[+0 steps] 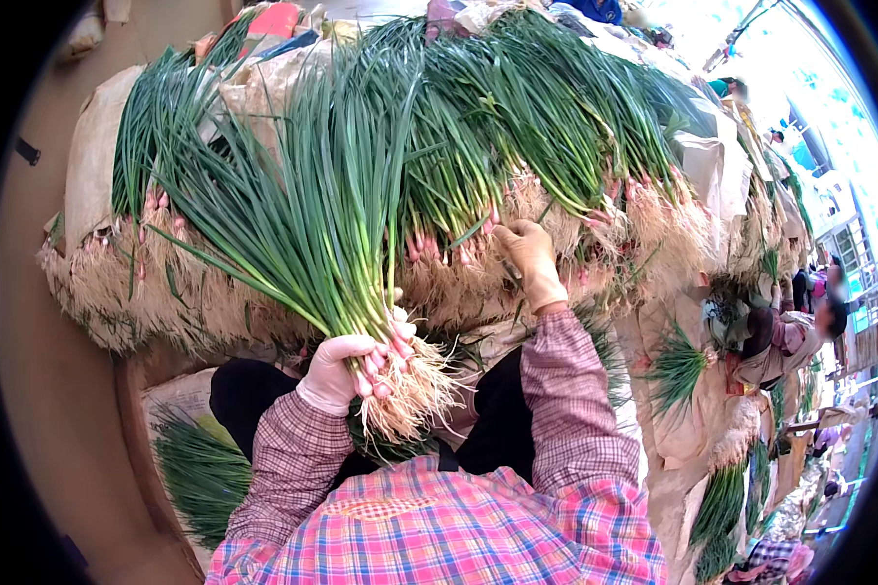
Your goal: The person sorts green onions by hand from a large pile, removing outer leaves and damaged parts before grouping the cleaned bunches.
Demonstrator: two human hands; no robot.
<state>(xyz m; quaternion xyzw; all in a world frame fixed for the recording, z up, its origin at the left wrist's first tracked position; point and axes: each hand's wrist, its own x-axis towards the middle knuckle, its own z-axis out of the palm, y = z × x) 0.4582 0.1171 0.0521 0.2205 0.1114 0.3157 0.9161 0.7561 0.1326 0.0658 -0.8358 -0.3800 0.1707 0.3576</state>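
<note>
My gloved left hand (pixel 334 370) is closed round a bunch of spring onions (pixel 356 263) with pink bulbs and long pale roots. The leaves fan up and to the left from my hand, over the pile behind. My gloved right hand (pixel 532 255) is at the front of the large spring onion pile (pixel 556 127), among its bulbs and roots. Its fingers are drawn together beside a few pink bulbs. What lies between those fingertips is too small to make out.
The pile lies on pale sacking (pixel 99 146). On the ground at lower left is another bundle of green leaves (pixel 197 473); more bundles (pixel 675 370) lie to the right. A person (pixel 785 336) crouches at far right, with other people beyond. A brown floor (pixel 49 390) runs along the left.
</note>
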